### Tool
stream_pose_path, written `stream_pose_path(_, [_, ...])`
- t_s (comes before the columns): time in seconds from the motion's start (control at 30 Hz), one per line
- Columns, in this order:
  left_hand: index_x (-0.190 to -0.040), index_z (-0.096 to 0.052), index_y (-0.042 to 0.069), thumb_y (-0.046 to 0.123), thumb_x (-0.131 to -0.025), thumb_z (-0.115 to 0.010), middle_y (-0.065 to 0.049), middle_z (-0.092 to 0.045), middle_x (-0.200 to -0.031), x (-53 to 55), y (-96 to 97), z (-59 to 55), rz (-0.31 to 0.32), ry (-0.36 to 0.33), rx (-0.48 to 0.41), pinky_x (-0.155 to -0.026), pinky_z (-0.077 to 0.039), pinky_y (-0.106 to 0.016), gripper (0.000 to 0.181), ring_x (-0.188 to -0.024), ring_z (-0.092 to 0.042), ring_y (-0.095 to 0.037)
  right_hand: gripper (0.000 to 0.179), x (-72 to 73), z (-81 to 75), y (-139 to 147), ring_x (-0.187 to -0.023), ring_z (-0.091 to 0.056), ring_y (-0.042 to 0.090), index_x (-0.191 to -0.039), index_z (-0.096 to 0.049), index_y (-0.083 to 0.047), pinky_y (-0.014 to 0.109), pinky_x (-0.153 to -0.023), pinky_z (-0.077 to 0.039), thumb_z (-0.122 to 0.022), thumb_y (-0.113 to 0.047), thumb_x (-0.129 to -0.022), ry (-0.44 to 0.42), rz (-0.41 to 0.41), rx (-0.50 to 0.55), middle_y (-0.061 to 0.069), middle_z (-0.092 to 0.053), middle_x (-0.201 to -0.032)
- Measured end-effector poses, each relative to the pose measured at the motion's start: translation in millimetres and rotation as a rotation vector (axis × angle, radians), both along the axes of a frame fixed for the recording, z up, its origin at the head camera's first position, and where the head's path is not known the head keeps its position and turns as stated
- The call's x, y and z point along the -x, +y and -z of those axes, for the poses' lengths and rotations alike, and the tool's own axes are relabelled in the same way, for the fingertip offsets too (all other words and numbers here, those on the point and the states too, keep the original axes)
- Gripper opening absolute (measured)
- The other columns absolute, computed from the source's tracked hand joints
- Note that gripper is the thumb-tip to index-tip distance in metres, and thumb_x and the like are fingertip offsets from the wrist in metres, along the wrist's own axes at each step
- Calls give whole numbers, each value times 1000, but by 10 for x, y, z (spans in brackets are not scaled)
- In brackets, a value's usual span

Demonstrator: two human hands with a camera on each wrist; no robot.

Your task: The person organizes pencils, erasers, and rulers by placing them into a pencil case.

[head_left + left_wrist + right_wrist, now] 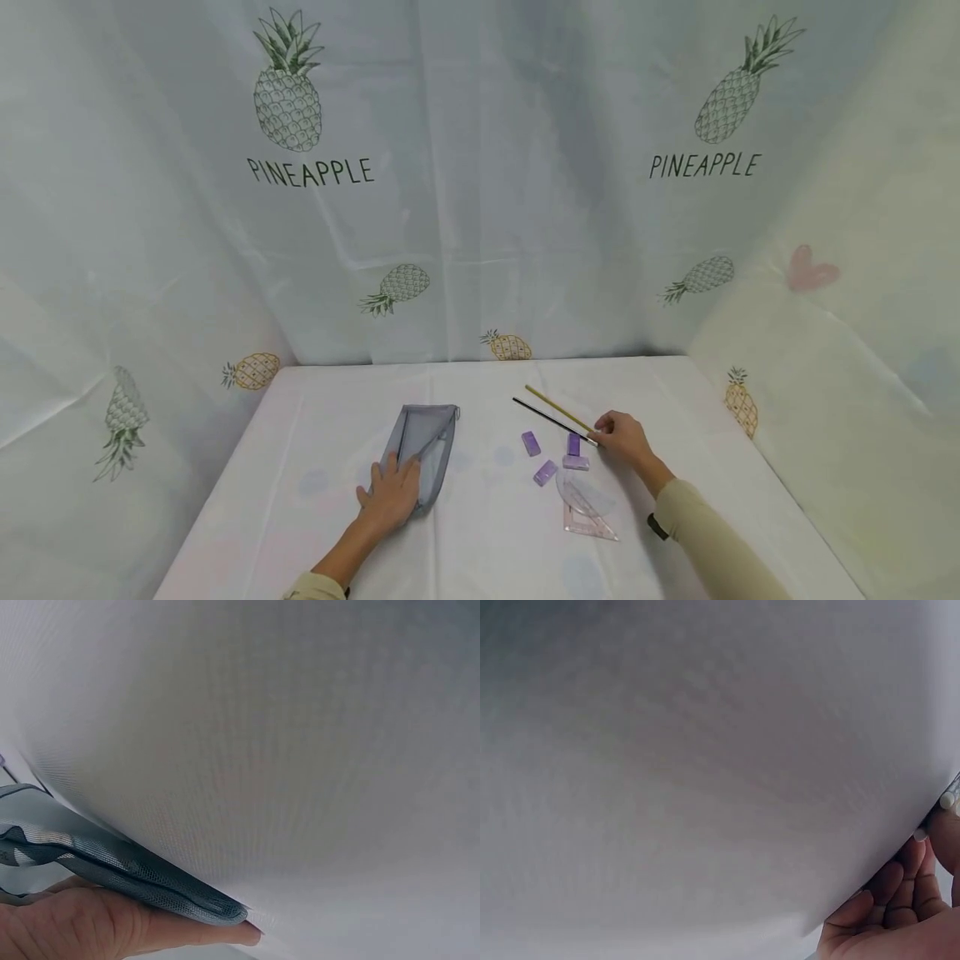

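A grey mesh zip pouch (427, 442) lies flat on the table's left half. My left hand (392, 493) rests on its near left part with the fingers spread. In the left wrist view, the thumb lies along the pouch edge (172, 889). At the right, my right hand (622, 437) pinches the near end of a yellow pencil (555, 406) between thumb and fingers. A black pencil (547, 415) lies beside it, its pale end next to the thumb. The right wrist view shows both pencil ends close to the curled fingers (911, 892).
Several purple erasers (531, 443) lie left of the right hand. Nearer the front, a clear protractor (600, 500) overlaps a clear set square (588, 527). A white pineapple-print cloth (480, 208) hangs behind and beside the white-covered table (315, 433).
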State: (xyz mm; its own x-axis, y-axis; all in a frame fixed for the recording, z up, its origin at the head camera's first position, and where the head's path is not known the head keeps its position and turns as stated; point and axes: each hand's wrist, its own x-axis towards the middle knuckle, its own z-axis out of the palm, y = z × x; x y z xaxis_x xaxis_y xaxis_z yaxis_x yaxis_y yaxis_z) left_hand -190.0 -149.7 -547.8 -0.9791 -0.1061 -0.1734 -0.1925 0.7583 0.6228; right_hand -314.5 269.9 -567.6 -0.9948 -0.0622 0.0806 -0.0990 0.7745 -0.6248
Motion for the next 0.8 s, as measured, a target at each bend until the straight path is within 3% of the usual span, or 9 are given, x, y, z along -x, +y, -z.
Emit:
stream_pose_path(0.53, [-145,-47,3,42,-106,-21,-31,-20,-159,-2,-3,36,-1,8,11,-104,3,-82,61,-145,-4,-59,14,3,-90,-13,-65,-52,14,-82,-67,-1,29,-61,-43,-72,-13,-86,-26,-85,-109,4,-63,-73])
stream_pose_path(0.8, [-145,-47,2,37,-106,-22,-30,-20,-159,-14,-2,3,-1,8,18,-105,3,-82,58,-146,-4,-58,12,-51,-130,15,-68,-52,16,-85,-67,-1,29,-61,-43,-67,-13,-87,-49,-42,-74,5,-63,-76])
